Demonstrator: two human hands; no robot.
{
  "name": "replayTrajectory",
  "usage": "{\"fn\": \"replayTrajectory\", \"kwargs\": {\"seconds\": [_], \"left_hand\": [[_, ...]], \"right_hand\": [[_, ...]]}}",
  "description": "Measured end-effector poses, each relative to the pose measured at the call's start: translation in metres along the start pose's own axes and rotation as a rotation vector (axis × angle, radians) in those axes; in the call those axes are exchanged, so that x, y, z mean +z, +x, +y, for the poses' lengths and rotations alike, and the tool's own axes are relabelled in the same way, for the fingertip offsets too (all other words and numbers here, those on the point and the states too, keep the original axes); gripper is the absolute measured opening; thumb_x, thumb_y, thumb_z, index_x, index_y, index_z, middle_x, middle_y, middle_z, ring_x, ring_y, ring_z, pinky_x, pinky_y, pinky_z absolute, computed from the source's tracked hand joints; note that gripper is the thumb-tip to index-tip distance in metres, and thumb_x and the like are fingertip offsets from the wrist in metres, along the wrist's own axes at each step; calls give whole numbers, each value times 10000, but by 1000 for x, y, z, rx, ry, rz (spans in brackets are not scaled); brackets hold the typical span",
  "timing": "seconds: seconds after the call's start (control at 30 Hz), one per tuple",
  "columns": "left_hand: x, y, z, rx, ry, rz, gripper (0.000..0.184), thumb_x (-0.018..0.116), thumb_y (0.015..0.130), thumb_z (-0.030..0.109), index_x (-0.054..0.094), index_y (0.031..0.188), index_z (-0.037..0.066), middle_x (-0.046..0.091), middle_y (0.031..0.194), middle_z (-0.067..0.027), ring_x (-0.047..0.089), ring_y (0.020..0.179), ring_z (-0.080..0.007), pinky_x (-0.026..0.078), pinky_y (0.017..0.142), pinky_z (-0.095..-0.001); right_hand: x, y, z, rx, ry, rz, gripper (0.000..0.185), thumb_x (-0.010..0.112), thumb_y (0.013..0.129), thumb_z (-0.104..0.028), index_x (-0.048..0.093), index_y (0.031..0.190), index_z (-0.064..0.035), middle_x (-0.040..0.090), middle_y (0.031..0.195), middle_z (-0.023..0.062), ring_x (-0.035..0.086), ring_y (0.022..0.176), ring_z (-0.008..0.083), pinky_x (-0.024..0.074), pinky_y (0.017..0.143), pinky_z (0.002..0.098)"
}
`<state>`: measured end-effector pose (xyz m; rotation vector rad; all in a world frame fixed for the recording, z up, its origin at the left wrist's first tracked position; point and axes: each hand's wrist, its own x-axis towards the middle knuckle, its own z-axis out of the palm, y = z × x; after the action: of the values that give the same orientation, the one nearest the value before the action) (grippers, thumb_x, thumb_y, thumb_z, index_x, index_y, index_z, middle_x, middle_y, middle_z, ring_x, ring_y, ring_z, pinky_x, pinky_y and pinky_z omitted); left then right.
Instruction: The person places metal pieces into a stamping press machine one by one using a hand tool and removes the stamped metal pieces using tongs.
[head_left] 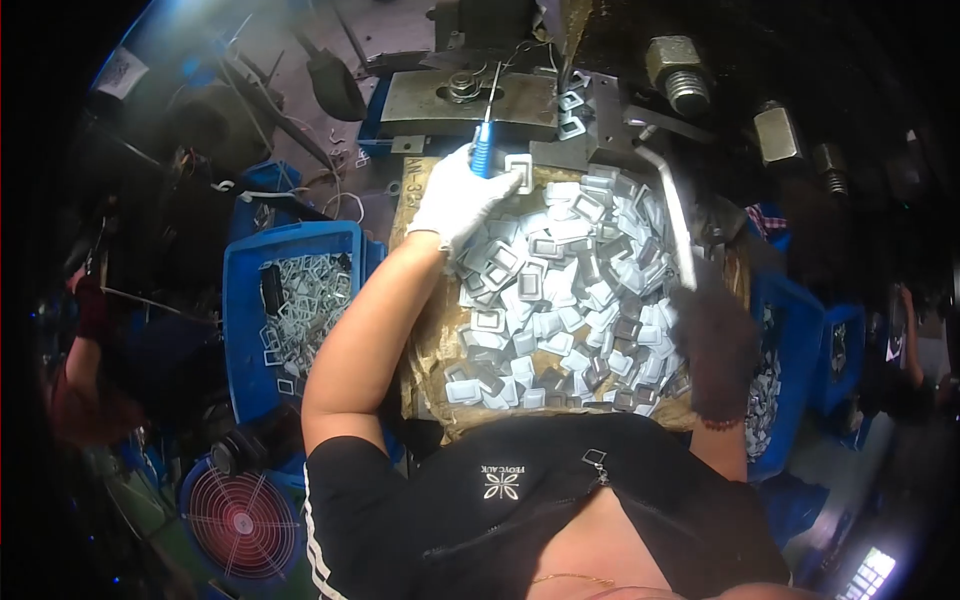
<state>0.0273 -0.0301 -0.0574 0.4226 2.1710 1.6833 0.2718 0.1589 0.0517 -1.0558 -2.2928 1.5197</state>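
Just at the pile's edge (508, 256): left hand (456, 200), blue tool (482, 152)

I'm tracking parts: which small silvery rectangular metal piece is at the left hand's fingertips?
The windowed piece above the upper left of the silvery heap; it alone is at the fingertips of the white-gloved left hand.
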Motion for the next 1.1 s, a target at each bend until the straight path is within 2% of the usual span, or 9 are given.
{"fn": "replayTrajectory", "kwargs": {"seconds": [0.1, 0.23, 0.33, 0.6, 0.7, 0.8, 0.9, 1.0, 1.1], "left_hand": [[5, -17, 28, -42, -51, -6, 222, 766, 837, 135, 628, 964, 18, 676, 851, -45, 652, 742, -109, 519, 688, -250], [12, -21, 25, -69, -118, -8, 251, 779, 828, 169, 632, 962, 17, 675, 827, -43, 639, 721, -94, 507, 664, -245], [11, -25, 31, -38, 114, 22, 288, 782, 825, 208, 634, 976, 13, 675, 824, -42, 620, 695, -85, 501, 660, -240], [0, -22, 15, 59, 250, 0, 377, 676, 898, 372, 622, 1019, 19, 653, 837, -74, 587, 749, -139, 489, 705, -304], [-19, -17, 12, -55, 312, -55, 405, 647, 904, 423, 613, 999, 30, 627, 800, -56, 562, 701, -146, 463, 655, -301], [-33, -12, 5, 136, 490, -101, 419, 656, 886, 394, 599, 1019, 0, 634, 829, -125, 602, 749, -231, 480, 714, -356], [-31, -10, 18, 71, 686, -203, 418, 653, 879, 373, 603, 1053, -4, 653, 896, -203, 638, 832, -340, 492, 780, -408], [-19, -4, 33, 176, 865, -212, 407, 640, 885, 366, 611, 1085, 13, 659, 962, -238, 636, 918, -404, 496, 818, -445], [-6, 13, 72, 115, 1013, -260, 352, 609, 898, 350, 611, 1059, 37, 674, 1013, -226, 647, 977, -393, 506, 848, -467]], "right_hand": [[12, -20, 14, 66, 183, -177, 432, 648, 904, -78, 597, 1333, -52, 575, 729, -47, 473, 582, 19, 381, 506, 181], [19, -21, 11, 66, 67, -341, 432, 699, 909, -132, 599, 1313, -18, 706, 951, 67, 597, 699, 77, 507, 613, 249], [24, -18, 7, -2, -40, -354, 444, 704, 909, -149, 594, 1318, -17, 703, 934, 59, 594, 687, 76, 504, 612, 246], [27, -13, 22, -18, -69, -243, 425, 693, 922, -181, 603, 1314, -44, 709, 886, 63, 624, 679, 94, 514, 620, 282], [22, -10, 21, -62, -42, -205, 428, 696, 916, -176, 607, 1303, -17, 658, 822, 26, 564, 643, 77, 466, 586, 243], [15, -10, 16, -27, -28, -221, 418, 691, 924, -193, 612, 1298, -23, 684, 870, 60, 605, 680, 96, 494, 600, 256], [10, -8, 22, -57, -39, -215, 417, 685, 932, -199, 607, 1305, -31, 712, 926, 83, 637, 707, 108, 517, 612, 259], [2, -11, 21, -43, -38, -164, 426, 690, 927, -179, 601, 1318, -34, 706, 923, 63, 610, 681, 88, 499, 595, 236], [-4, -9, 22, 31, 61, -62, 437, 703, 899, -120, 605, 1317, -33, 654, 818, 12, 546, 613, 53, 443, 529, 213]]}}
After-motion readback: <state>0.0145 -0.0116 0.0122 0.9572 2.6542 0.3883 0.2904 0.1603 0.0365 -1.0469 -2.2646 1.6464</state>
